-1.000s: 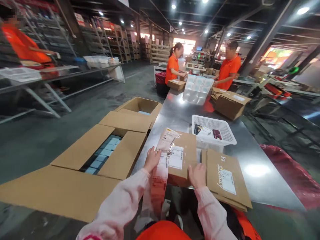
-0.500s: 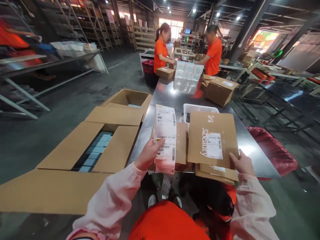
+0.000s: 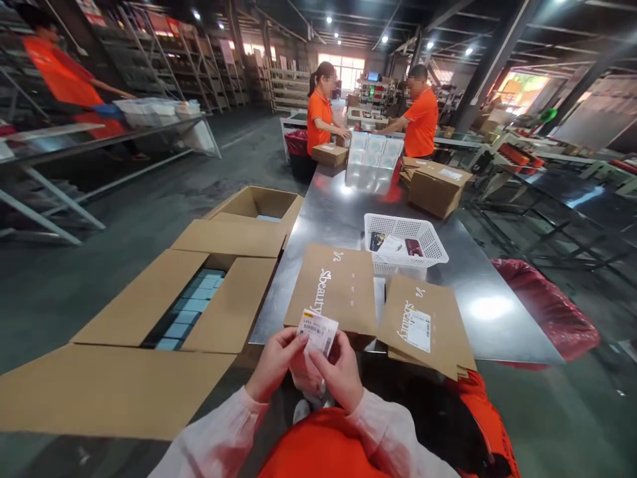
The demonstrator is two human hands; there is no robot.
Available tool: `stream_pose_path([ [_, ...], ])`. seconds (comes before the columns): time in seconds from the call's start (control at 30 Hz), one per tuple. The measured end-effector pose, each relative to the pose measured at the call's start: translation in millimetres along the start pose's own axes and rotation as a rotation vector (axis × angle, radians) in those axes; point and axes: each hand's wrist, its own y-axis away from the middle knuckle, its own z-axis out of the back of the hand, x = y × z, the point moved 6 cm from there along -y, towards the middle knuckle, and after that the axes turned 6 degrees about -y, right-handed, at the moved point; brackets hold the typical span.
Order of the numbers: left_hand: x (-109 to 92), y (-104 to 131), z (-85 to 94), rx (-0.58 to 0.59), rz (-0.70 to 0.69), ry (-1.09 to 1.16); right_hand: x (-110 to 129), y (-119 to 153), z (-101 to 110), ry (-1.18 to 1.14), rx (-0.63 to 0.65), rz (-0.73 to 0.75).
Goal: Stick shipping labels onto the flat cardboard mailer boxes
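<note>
Between my two hands is a strip of printed white labels point(image 3: 318, 330), its lower part hanging down toward my body. My left hand point(image 3: 277, 358) pinches its left edge, and my right hand point(image 3: 342, 372) grips its right side with the thumb on top. Just beyond them a flat brown mailer point(image 3: 331, 282) with white lettering lies at the front edge of the metal table point(image 3: 478, 279). To its right rests another flat mailer point(image 3: 442, 318) bearing a white label, with more flat cardboard under it.
Behind the mailers a white basket point(image 3: 432, 242) holds cards. Open cartons point(image 3: 223, 332) with light blue boxes stand left of the table. Farther back are a brown box point(image 3: 438, 189), clear-fronted packs point(image 3: 375, 156) and two people in orange. A red-lined bin point(image 3: 547, 312) stands right.
My right hand has let go of the labelled mailer, now lying at the right, and moved left onto the label strip. The strip has come lower and closer to my body, uncovering the left mailer.
</note>
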Motion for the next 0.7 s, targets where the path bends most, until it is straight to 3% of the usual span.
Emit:
stream_pose_path([
  [0.13,12,10,0.5,0.026,0.001,-0.064,13,-4,5,0.183,0.045,0.038],
  [0.33,23,12,-6.9,-0.150,-0.069,-0.102,36,-8,12,0.364,0.058,0.129],
  [0.47,28,11,-12.9,-0.261,-0.099,-0.034,38,-13,20,0.407,0.068,0.156],
  [0.57,36,2,-29.3,-0.082,-0.012,0.026,37,-43,31,0.437,0.070,0.235],
  [0.63,47,-5,-42.5,0.078,0.074,0.096,35,-79,40,0.538,0.037,0.299],
  [0.7,63,-10,-51.1,0.147,0.143,0.210,29,-125,47,0.706,-0.024,0.287],
])
